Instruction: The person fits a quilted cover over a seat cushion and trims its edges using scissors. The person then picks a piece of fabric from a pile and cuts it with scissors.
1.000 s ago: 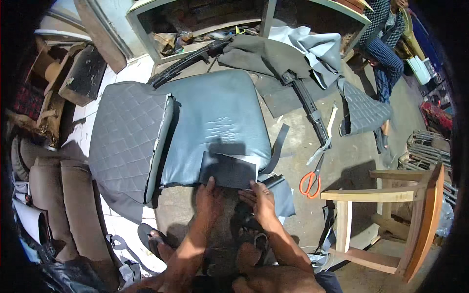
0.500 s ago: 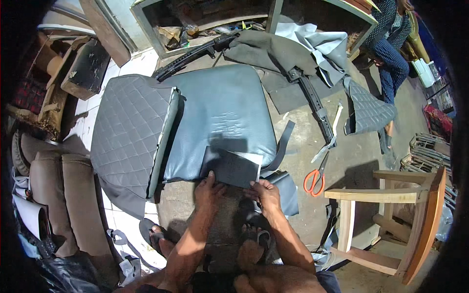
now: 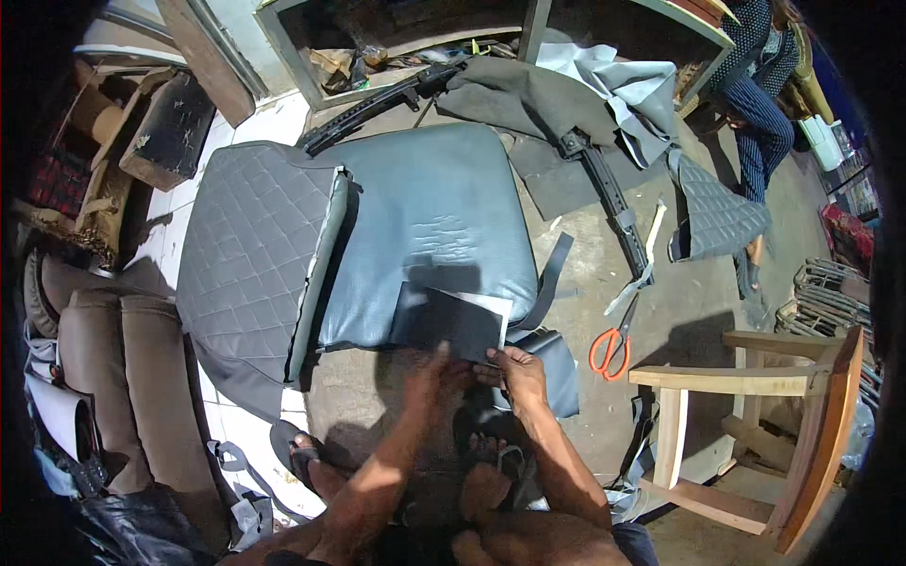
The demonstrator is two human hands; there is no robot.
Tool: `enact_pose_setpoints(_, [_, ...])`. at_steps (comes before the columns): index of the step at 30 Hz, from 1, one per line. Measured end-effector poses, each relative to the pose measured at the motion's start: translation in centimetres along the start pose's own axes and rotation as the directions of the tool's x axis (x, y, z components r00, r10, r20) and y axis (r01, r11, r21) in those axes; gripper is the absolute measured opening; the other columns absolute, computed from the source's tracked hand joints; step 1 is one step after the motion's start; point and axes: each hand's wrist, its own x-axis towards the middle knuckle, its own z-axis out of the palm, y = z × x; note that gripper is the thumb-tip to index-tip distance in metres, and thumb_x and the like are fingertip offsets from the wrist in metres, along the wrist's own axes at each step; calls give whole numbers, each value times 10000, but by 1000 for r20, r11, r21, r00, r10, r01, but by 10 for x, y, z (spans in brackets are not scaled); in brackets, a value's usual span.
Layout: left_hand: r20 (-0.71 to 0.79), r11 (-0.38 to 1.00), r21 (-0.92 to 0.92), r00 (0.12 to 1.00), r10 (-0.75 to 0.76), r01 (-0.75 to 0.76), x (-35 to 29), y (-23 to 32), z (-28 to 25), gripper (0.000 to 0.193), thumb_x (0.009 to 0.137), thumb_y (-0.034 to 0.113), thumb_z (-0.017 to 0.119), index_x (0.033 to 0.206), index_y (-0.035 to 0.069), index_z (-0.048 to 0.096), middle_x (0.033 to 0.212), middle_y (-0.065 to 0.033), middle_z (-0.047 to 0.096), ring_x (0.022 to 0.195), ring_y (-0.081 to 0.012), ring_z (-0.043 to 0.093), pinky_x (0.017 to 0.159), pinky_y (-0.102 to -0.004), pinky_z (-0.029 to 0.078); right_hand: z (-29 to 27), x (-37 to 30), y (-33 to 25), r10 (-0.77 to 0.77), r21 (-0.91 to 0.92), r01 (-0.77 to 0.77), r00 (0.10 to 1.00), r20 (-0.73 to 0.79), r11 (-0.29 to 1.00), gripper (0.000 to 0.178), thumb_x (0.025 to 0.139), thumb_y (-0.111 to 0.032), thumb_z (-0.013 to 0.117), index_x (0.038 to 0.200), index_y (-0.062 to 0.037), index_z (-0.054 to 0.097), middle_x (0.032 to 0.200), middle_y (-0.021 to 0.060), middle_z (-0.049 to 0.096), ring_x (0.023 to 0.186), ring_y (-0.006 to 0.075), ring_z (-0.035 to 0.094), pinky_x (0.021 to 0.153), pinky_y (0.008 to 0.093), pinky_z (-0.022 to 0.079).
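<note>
A folded piece of black vinyl [image 3: 442, 319] with a pale underside showing at its right edge is held over the near edge of a blue-grey padded seat cushion [image 3: 425, 203]. My right hand [image 3: 519, 375] pinches its lower right corner between thumb and fingers. At the lower edge of the vinyl is my left hand [image 3: 434, 373], blurred, its thumb on top and its fingers bent beneath. A quilted dark grey cover [image 3: 250, 245] lies against the cushion's left side. Orange-handled scissors [image 3: 612, 349] rest on the floor to the right.
Two long black gun-shaped objects [image 3: 604, 198] [image 3: 377, 104] lie beyond and right of the cushion. A wooden stool frame [image 3: 741, 380] lies at the right. Brown padded cushions [image 3: 142, 387] stand left. A person [image 3: 755, 104] is at the far right, near a quilted scrap [image 3: 713, 212].
My left hand has moved right along the vinyl's lower edge, closer to my right hand. The right hand keeps its pinch at the corner.
</note>
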Motion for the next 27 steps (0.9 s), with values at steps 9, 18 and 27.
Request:
enact_pose_setpoints(9, [-4,999,-21,1000,29,-29,40,-44,7,341,920,306,735,974,-15,635,926,-113,661,784,-210,633,698,-369,490,-19,-10,-17,-187,-298,167,981,-42,940,109,976,-124,645,990,-19,668,829,63,698,637,118,647,575,248,528])
enact_pose_setpoints(18, [-59,991,-5,989,-133,133,18,-28,30,367,912,255,746,1114,-25,620,1040,-140,644,983,-263,601,866,-402,488,-220,36,-57,-912,-999,-46,410,-8,-12,463,842,-238,731,1154,51,548,1092,295,560,1007,501,571,855,530,478])
enact_pose_setpoints(27, [176,960,-198,971,-161,195,45,-40,6,346,920,219,737,1185,31,619,1035,-103,644,978,-244,600,899,-404,468,-168,-5,-66,-709,-897,64,638,-300,437,459,752,-189,770,1111,15,571,807,173,655,749,319,643,746,427,526])
